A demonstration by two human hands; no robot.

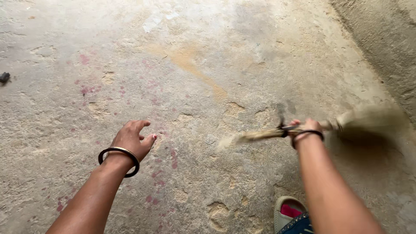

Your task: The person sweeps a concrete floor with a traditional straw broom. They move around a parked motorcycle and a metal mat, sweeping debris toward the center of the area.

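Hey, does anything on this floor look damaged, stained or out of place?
Yes. The concrete floor is pitted with shallow chipped hollows, and pinkish-red spots are scattered near the left hand. An orange-brown streak crosses the middle. The right hand grips a blurred broom.

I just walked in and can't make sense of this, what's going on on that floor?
A person is bent over a rough, pitted concrete floor. Their right hand grips a straw broom, blurred from motion, near the wall. The left hand, bangle on its wrist, hovers open and empty above pink stains.
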